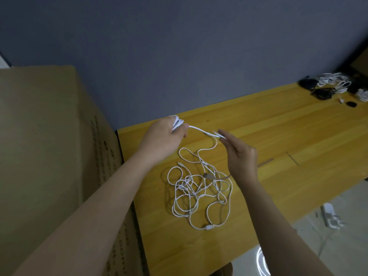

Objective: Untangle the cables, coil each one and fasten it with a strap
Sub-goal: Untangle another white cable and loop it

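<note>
Yellow wooden table (278, 136) runs along a grey-blue wall (179, 46), with a tall cardboard box (49, 146) standing against its left end. On the near part of the table lies a loose tangle of white cables (199, 194), its loops crossing one another and several plugs showing among them. The left hand (165, 136) is raised above the table's far left corner, its fingers curled around a small coil of white cable (176, 122). From that coil 1 strand (199, 130) runs right to the right hand (239, 154), whose fingers are held straight and close together, the fingertips (221, 134) touching the strand where it bends down toward the tangle. Whether they pinch it I cannot tell. At the far right end of the table sits a pile of black and white coiled cables (334, 84). A white power strip (330, 216) lies on the floor to the right.
</note>
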A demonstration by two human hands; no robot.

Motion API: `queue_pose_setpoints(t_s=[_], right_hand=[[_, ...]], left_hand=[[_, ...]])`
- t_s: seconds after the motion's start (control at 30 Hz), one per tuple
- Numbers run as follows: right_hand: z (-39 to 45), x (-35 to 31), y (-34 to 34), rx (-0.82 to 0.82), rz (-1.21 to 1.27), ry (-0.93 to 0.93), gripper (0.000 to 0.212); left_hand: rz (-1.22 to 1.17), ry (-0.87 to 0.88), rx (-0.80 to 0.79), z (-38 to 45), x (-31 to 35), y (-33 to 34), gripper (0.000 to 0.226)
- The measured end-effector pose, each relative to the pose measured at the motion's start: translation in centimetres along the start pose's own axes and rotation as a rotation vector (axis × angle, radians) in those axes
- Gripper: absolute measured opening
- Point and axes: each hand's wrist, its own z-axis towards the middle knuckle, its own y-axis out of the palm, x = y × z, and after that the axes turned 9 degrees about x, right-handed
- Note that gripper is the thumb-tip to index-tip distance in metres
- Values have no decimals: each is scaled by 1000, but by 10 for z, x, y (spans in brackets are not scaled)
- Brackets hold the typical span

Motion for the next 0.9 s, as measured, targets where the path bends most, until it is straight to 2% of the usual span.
queue_pose_setpoints(t_s=[0.1,0.13,0.2,0.27,0.3,0.33,0.4,0.5,0.57,0.63,0.7,0.73,0.9], right_hand=[[1,2,-6,-17,187,291,24],[1,8,-9,-42,179,346,22],[1,21,-15,-195,-49,339,22],[-3,25,-15,-429,-420,257,28],[-4,22,-14,-490,-567,241,32],[-5,15,-12,-491,-661,230,38],[-9,-7,-8,-390,-713,171,51],[-16,-41,-3,-229,-511,104,64],[-19,-52,6,-256,-348,96,64],[-22,-52,19,-282,-170,101,50],[-25,-48,27,-251,-17,196,24],[-26,-44,29,-228,23,247,19],[-19,-37,26,-106,67,322,22]], left_hand=[[28,-48,151,4,-6,-5,28],[18,-63,190,5,-8,-7,28],[2,-65,204,5,-8,-9,28],[12,-33,144,0,-7,-6,29],[20,-4,110,-2,-6,-4,29],[27,28,83,-4,-6,-2,29],[19,82,43,-8,-7,2,28],[-1,120,-11,-10,-5,7,29],[-31,114,-41,-12,-1,9,29],[-91,79,-70,-12,3,8,29],[-175,16,-94,-12,4,6,31],[-215,-15,-101,-12,4,5,32],[-237,-74,-115,-13,4,1,35]])
